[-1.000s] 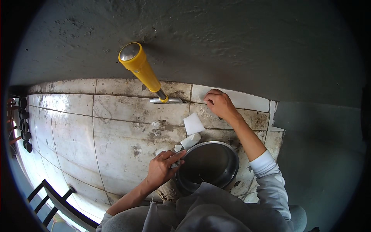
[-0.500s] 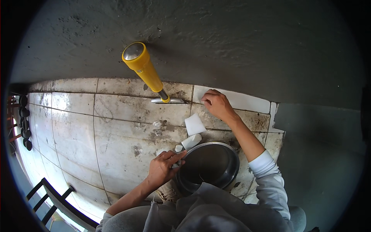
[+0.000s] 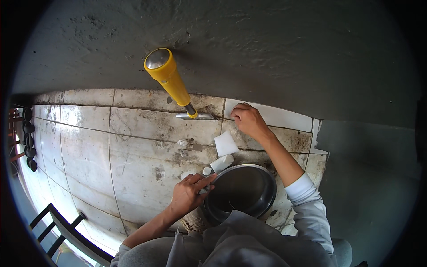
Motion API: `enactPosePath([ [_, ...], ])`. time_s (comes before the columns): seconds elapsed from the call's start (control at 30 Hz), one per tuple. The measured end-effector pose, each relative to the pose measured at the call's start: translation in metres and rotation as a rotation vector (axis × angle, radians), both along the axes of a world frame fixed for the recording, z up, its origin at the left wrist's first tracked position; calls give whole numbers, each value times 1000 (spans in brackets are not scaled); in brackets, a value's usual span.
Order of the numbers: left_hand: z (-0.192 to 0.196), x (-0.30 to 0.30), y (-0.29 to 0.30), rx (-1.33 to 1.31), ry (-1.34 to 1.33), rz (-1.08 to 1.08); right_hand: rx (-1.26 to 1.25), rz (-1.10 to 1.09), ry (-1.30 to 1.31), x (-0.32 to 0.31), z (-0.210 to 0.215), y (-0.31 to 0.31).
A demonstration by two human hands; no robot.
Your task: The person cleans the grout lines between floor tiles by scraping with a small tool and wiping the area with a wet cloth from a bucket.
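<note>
The left hand (image 3: 189, 195) by the basin (image 3: 268, 196) and right hand (image 3: 250, 121) at white tile (image 3: 287, 119) bend fingers (image 3: 240, 108), grip unclear.

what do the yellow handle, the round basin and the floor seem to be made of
The yellow handle looks like glossy plastic, with soft highlights; its end cap looks like metal, silvery with a dull sheen. The basin is probably smooth metal, given its bright rim, though its dark inside leaves that open. The floor looks like glazed ceramic tile: pale panels, straight joints, glare.
</note>
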State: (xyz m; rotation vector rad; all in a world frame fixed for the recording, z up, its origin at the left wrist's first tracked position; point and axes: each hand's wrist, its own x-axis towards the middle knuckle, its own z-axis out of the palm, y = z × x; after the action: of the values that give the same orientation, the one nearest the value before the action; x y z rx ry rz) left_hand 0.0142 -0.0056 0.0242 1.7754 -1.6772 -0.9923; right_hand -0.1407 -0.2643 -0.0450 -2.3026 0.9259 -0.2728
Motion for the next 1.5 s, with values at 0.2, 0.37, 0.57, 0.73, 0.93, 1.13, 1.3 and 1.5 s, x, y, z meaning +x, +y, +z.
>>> enactPosePath([
  [0.2, 0, 1, 0, -10, 16, 4, 44, -38, 29, 4, 3, 2],
  [0.37, -1, 2, 1, -11, -7, -3, 89, -8, 43, 11, 3, 2],
  [0.57, -1, 1, 0, -24, -14, -3, 36, 28, 36, 16, 1, 5],
  [0.73, -2, 1, -1, -42, 9, 5, -1, -25, -6, 15, -4, 8],
  [0.93, -2, 1, -1, -36, 0, -1, -144, -73, -94, 19, -8, 6],
  [1.13, -1, 1, 0, -30, -17, -3, -49, -83, 7, 25, -3, 5],
  [1.3, 1, 2, -1, -13, -34, -7, 32, -26, 33, 27, -1, 8],
  [1.5, 0, 0, -1, -19, 9, 0, -90, -62, -15, 21, -5, 12],
])
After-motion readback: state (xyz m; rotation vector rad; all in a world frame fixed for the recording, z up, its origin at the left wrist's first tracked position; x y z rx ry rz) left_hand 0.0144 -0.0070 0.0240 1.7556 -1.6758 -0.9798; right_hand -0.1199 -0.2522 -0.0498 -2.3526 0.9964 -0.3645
